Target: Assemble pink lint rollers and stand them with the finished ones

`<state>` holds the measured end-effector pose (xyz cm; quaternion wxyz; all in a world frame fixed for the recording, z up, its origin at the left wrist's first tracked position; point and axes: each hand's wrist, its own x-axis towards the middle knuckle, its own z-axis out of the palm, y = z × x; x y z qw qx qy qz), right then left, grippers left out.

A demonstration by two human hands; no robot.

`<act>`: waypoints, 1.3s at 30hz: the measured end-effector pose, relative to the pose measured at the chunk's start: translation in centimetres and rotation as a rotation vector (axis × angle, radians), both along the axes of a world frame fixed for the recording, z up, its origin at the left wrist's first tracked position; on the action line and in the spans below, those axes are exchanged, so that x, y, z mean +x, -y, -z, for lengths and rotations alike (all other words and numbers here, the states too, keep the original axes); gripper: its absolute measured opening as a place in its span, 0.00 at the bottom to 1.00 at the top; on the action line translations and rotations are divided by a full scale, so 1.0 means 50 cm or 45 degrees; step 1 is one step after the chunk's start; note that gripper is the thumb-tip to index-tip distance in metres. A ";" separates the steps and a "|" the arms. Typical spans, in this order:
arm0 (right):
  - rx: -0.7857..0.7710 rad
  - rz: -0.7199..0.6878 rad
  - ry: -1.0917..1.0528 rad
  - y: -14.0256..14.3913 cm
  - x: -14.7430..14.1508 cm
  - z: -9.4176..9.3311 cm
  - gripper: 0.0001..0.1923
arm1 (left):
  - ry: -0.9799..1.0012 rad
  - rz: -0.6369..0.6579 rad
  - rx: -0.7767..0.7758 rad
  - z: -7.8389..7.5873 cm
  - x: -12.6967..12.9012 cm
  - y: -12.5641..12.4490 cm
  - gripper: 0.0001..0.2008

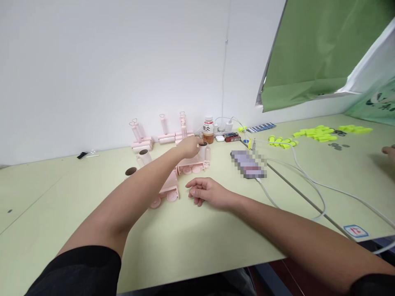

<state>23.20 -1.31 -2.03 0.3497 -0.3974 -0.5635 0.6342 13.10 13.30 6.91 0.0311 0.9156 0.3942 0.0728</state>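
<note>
Left hand (190, 146) reaches far across the pale green tabletop (191, 242), fingertips pinched on the rim of a pink roller tube (203, 151) w/ a dark cardboard core, standing upright at the far end of a pink plastic tray (193, 166). Right hand (207, 192) rests on the tabletop nearer to us, fingers loosely curled, holding nothing, just right of a second pink tray (168, 187) w/ round pink caps (162, 199) along its near edge.

We see two more roller tubes (144, 156) w/ dark cores upright to the left; one is partly hidden by the left forearm. Behind them, against the white wall, pink handles w/ heart-shaped tops (163, 123) stand on their bases. An amber bottle w/ red cap (208, 130) stands just behind the held tube, beside a white charger (228, 125) & cables (308, 181) that run toward the tabletop's right edge. A blurred-out phone-like item (247, 163) lies right of the trays. Neon yellow clips (317, 133) are scattered farther right, under a green sheet (314, 49). Another person's fingertips (389, 151) show at the far right edge, well apart from our hands.
</note>
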 end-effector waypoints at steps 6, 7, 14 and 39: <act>-0.014 0.013 0.012 -0.002 0.000 0.003 0.15 | -0.048 -0.075 0.011 -0.036 -0.042 0.013 0.28; -0.012 0.013 0.012 -0.002 0.000 0.004 0.15 | -0.068 -0.098 -0.002 -0.051 -0.058 0.019 0.27; 0.020 -0.002 0.030 -0.005 0.003 0.015 0.16 | -0.260 -0.367 -0.221 -0.152 -0.198 0.084 0.23; 0.137 0.013 0.038 0.009 0.007 -0.007 0.23 | 0.310 -0.885 -0.052 -0.168 -0.316 0.228 0.19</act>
